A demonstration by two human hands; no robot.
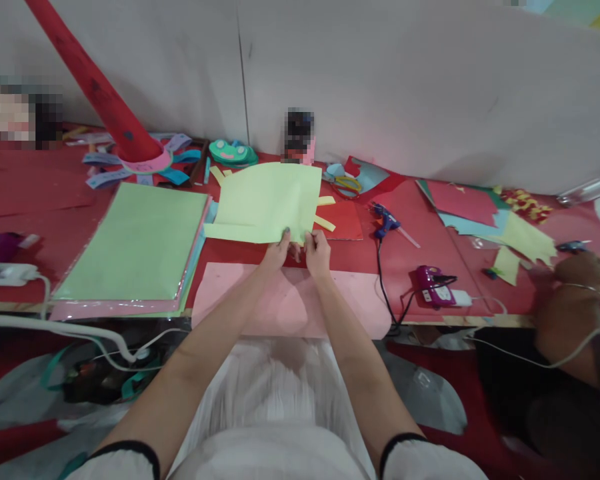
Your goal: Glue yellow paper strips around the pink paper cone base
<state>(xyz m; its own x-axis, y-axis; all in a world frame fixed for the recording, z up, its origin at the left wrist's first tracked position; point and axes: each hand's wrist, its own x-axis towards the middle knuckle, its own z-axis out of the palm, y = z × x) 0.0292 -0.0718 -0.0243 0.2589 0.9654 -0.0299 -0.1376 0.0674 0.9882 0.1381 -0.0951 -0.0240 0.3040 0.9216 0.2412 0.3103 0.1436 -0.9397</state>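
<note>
A light green paper sheet (273,200) is held up at the middle of the red table. My left hand (279,250) pinches its lower edge, thumb on the front. Just to the right, my right hand (317,252) has its fingers closed on the sheet's lower right corner. Under my forearms a pink paper sheet (290,313) lies along the front edge. Yellow paper strips (325,223) and a red paper piece (347,223) show behind the green sheet's right side.
Packaged coloured paper (135,247) lies left. A red cone (105,100) stands behind it. Right are scissors (347,183), a blue glue gun (387,220) with its cord, a purple socket block (435,287), paper scraps (525,237) and another person's hand (583,273).
</note>
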